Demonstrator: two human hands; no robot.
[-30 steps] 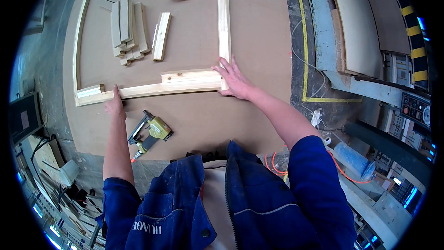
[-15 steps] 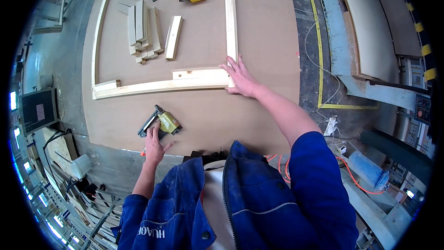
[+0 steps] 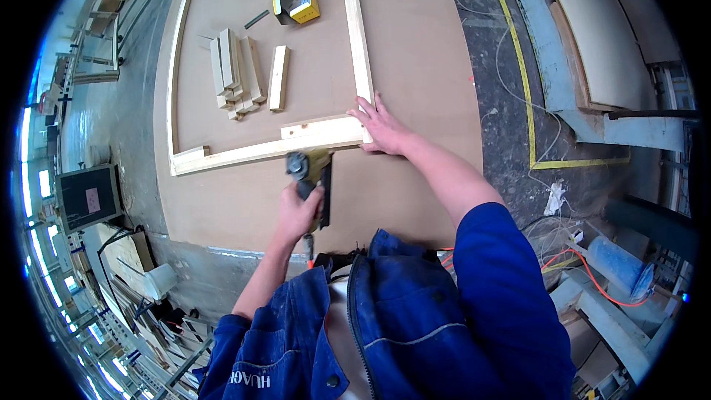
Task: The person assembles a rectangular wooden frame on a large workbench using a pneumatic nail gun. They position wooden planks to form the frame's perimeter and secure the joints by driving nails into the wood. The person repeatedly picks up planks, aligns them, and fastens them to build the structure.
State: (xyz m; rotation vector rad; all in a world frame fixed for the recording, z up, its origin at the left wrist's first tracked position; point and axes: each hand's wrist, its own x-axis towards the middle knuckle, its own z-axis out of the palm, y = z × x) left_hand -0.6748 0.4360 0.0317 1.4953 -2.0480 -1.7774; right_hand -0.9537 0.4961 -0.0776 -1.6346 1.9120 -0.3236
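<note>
My left hand [image 3: 300,211] is closed round the grip of a yellow-green and black pneumatic staple gun [image 3: 317,170], held up just short of the frame's near rail. An air hose joins its lower end. On the right, my right hand [image 3: 384,127] grips the near right corner of a pale wooden frame [image 3: 259,154], its fingers spread across the joint. There the right rail [image 3: 357,37] meets the near rail. A short wood block [image 3: 315,127] lies along the near rail's inner side, beside my right hand. Another short block [image 3: 194,154] sits inside the left corner.
Inside the frame lie a stack of wood blocks [image 3: 235,74], a single block [image 3: 278,78], an open yellow box [image 3: 304,7] of metal strips, and a dark strip [image 3: 257,19]. Brown board [image 3: 415,192] lies underneath. A monitor [image 3: 89,196] stands at left; an orange hose [image 3: 592,275] runs at right.
My left hand has taken hold of the staple gun, lifted it off the board and brought it right, toward the near rail. My right hand stays on the corner. The view has shifted slightly.
</note>
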